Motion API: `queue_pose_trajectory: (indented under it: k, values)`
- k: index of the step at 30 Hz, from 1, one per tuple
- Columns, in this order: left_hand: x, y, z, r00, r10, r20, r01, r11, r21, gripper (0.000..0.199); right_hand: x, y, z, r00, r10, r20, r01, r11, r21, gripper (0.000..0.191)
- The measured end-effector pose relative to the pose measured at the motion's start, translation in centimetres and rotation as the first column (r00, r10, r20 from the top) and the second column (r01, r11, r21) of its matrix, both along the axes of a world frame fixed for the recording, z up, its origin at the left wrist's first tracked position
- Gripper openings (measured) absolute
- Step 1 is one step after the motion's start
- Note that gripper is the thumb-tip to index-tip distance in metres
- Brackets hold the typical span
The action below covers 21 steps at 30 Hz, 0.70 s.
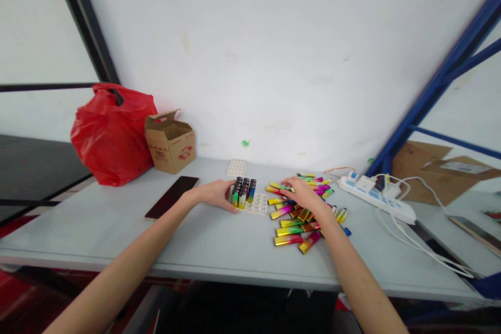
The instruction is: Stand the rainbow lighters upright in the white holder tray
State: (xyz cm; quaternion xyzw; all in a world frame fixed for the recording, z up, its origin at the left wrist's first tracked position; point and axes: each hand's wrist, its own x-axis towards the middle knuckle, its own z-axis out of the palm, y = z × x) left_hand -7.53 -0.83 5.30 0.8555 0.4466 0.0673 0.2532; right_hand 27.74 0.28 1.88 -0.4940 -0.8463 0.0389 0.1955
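The grey table [203, 242] carries a box [168, 156], dark tablet [174, 195], 2 white trays [237, 167] [260, 204], loose lighters [289, 230] and a power strip [378, 200].

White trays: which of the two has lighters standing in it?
The nearer tray, beside the left hand: upright lighters stand in its left part, while the farther tray, close to the wall, shows none.

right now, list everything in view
table: one, pale grey, below
wall: one, white, behind
front tray: one, white, centre
upright lighters: several, multicoloured, in front tray
loose lighters: many, multicoloured, right
rear tray: one, white, near wall
bag: one, red, left
box: one, brown, beside bag
dark flat objects: several, black, left and right
power strip: one, white, right
cables: several, mostly white, right
flattened cardboard: count unclear, brown, far right
bars: several, black left, blue right
left hand: one, bare, at upright lighters
right hand: one, bare, at loose lighters
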Motion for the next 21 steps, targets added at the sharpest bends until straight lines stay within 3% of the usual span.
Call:
queue_pose_trajectory:
  k: [3, 8, 14, 18, 21]
  values:
    - [0.0, 0.2, -0.2, 1.000, -0.014, -0.019, 0.014, 1.000, 0.013, 0.078, -0.9, -0.1, -0.1, 0.999, 0.025, 0.021, -0.024, 0.999, -0.028, 0.019]
    - [0.2, 0.0, 0.0, 0.999, -0.007, -0.046, 0.007, 1.000, 0.016, 0.074, -1.0, 0.1, -0.1, 0.998, -0.043, 0.047, 0.045, 0.998, -0.049, 0.017]
    - [0.3, -0.3, 0.3, 0.999, -0.012, -0.053, 0.014, 0.999, 0.031, 0.072, -1.0, 0.2, 0.1, 0.997, -0.074, 0.004, 0.073, 0.997, 0.005, 0.015]
    - [0.4, -0.3, 0.4, 0.996, -0.011, -0.089, 0.015, 0.999, 0.041, 0.070, -1.0, 0.1, 0.7, 0.972, -0.140, -0.191, 0.140, 0.990, -0.017, 0.015]
    - [0.3, -0.3, 0.4, 0.997, -0.014, -0.076, 0.017, 0.999, 0.045, 0.072, -1.3, 0.1, 1.1, 0.863, -0.067, -0.500, 0.018, 0.995, -0.103, 0.026]
